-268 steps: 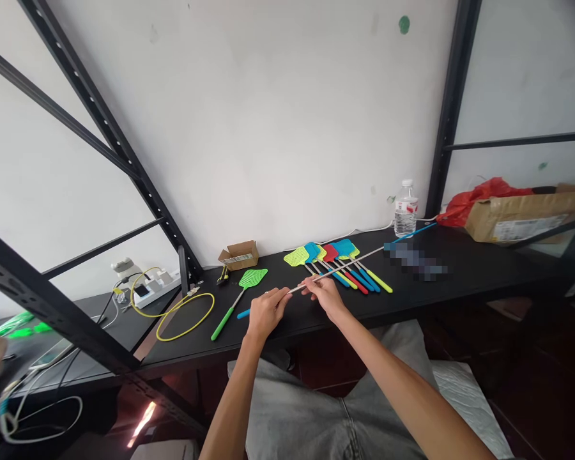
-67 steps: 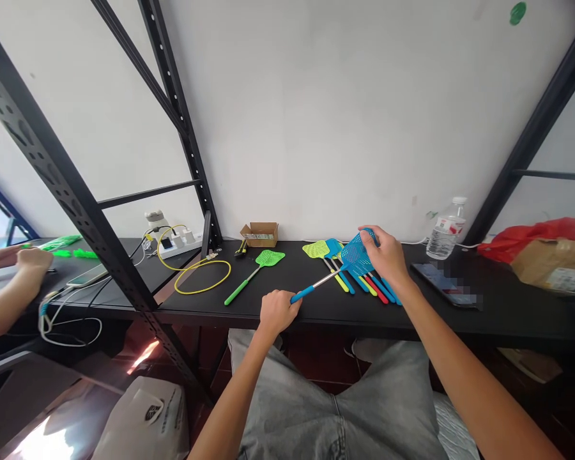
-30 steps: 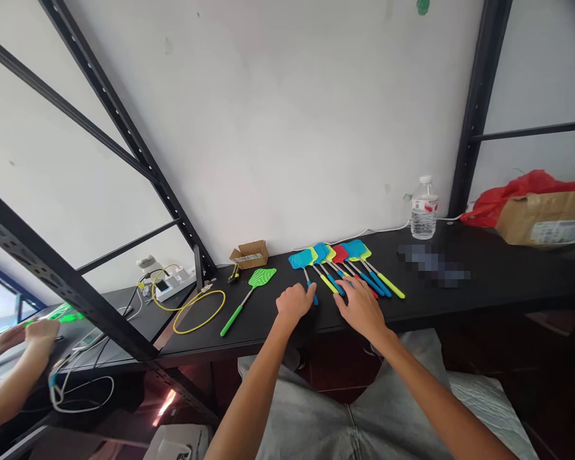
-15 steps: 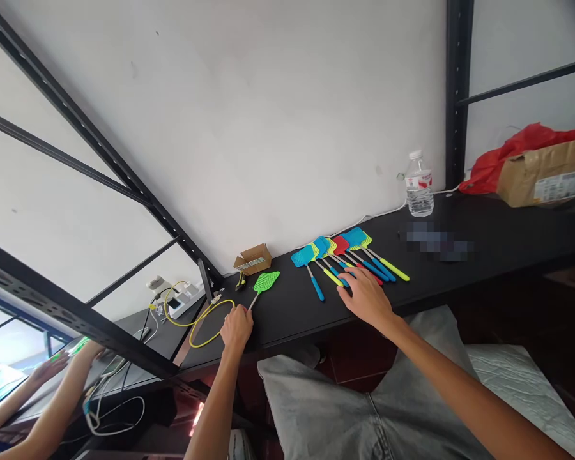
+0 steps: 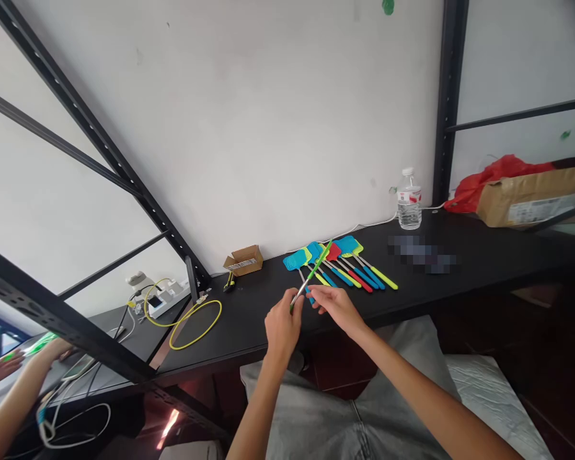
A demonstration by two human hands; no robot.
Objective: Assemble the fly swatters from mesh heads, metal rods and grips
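Observation:
My left hand (image 5: 282, 322) is closed round the lower part of a green fly swatter (image 5: 319, 262). The swatter is lifted off the black table, and its head is turned edge-on to me. My right hand (image 5: 336, 308) is beside its metal shaft, fingers loosely bent and slightly apart, with nothing visible in them. Behind both hands, several fly swatters lie in a row on the table: a blue one (image 5: 294, 259) at the left end, a red one (image 5: 334, 251) near the middle, and a yellow-handled one (image 5: 384, 277) at the right end.
The black table (image 5: 249, 319) runs along a white wall. On it are a small cardboard box (image 5: 244, 260), a yellow cable (image 5: 219, 317), a water bottle (image 5: 409, 201) and a larger carton (image 5: 536, 198). Another person's arm (image 5: 23, 396) shows beyond the metal shelf post (image 5: 67, 316).
My left hand has raised the green swatter off the table and brought it right, turning its head edge-on. My right hand has left the row of swatters and moved left towards it.

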